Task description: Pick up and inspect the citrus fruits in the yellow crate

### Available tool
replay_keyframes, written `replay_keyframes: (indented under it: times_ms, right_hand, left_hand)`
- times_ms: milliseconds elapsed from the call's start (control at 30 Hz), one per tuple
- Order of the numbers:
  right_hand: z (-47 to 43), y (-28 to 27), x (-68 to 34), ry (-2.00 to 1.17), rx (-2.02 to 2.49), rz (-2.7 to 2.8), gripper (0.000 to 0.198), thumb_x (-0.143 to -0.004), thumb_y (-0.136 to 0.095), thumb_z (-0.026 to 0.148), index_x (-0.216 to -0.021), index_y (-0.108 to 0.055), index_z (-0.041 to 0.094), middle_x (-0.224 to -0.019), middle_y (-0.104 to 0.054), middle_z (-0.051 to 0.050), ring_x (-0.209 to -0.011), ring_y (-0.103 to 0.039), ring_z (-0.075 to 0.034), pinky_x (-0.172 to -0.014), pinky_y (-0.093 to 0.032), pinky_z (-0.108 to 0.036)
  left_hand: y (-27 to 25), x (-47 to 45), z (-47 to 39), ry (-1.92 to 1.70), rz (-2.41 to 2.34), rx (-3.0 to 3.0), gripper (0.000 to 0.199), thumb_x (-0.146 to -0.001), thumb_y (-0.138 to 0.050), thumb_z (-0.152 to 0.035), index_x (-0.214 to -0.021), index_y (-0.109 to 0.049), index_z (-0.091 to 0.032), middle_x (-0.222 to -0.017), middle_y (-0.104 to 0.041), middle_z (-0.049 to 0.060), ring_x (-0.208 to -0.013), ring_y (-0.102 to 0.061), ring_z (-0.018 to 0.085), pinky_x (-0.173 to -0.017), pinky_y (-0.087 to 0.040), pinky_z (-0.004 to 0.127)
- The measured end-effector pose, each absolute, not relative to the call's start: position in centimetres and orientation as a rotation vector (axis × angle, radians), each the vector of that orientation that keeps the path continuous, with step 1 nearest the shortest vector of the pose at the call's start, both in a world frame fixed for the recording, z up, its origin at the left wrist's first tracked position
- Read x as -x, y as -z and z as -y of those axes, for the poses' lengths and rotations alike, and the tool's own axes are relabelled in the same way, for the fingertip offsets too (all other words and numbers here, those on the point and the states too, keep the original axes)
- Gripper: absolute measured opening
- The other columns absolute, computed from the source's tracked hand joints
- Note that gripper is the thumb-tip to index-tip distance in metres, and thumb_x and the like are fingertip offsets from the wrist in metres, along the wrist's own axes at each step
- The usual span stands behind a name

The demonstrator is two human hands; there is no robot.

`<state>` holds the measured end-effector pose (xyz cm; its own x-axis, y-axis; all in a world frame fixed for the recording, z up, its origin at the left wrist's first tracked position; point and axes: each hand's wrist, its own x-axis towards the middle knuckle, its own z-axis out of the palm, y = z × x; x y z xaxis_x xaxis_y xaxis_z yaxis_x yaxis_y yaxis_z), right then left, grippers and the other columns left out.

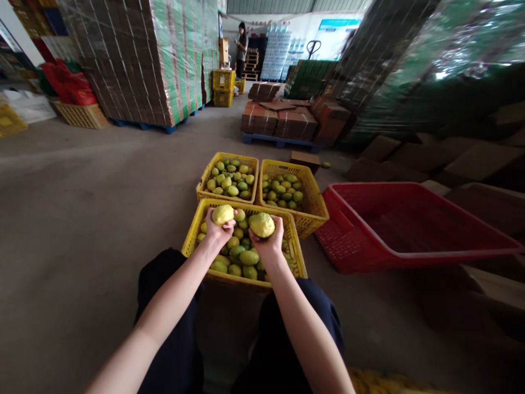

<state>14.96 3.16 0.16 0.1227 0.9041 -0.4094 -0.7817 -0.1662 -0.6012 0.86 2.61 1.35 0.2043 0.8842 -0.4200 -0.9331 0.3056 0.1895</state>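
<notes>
My left hand (220,231) is closed around a yellow lemon (223,214), its palm turned up. In my right hand (270,244) rests a larger, bumpy yellow-green lemon (261,225), with the fingers curled round it. Both hands are over the near yellow crate (298,249), which holds many green and yellow lemons (249,258). Behind it stand two more yellow crates of lemons, the left one (199,189) and the right one (315,203), side by side. My forearms hide part of the near crate.
A big red plastic crate (361,241) lies at the right, beside flattened cardboard (379,148). Stacked cardboard on a blue pallet (283,141) stands ahead. Wrapped pallet stacks (176,60) rise on both sides. A person (241,49) stands at the back near yellow crates (223,81).
</notes>
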Motion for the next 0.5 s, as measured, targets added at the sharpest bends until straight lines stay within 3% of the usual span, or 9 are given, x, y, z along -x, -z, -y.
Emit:
replay_keyframes:
  times_ms: [100,500]
  right_hand:
    - [-2.87,-0.99,-14.89,-1.532,0.923,0.063,0.028,-0.08,-0.06,0.044,-0.069,-0.045,0.024,-0.048,-0.052,0.007,-0.036,-0.047,-0.01,-0.028,-0.028,-0.018]
    - [-3.08,-0.32,-15.36,-1.548,0.875,0.058,0.022,-0.075,-0.056,0.043,-0.071,-0.046,0.024,-0.052,-0.056,0.006,-0.038,-0.049,-0.011,-0.03,-0.03,-0.019]
  left_hand:
    - [-1.49,-0.89,-2.58,-1.279,-0.5,0.104,0.044,-0.096,-0.04,-0.049,-0.099,-0.063,-0.011,-0.072,-0.063,0.008,-0.039,-0.039,0.006,-0.029,-0.03,0.013]
    - [-2.22,-0.81,-2.57,-1.263,-0.526,0.134,0.049,-0.099,-0.03,-0.047,-0.096,-0.062,-0.01,-0.071,-0.063,0.01,-0.04,-0.04,0.006,-0.028,-0.03,0.013]
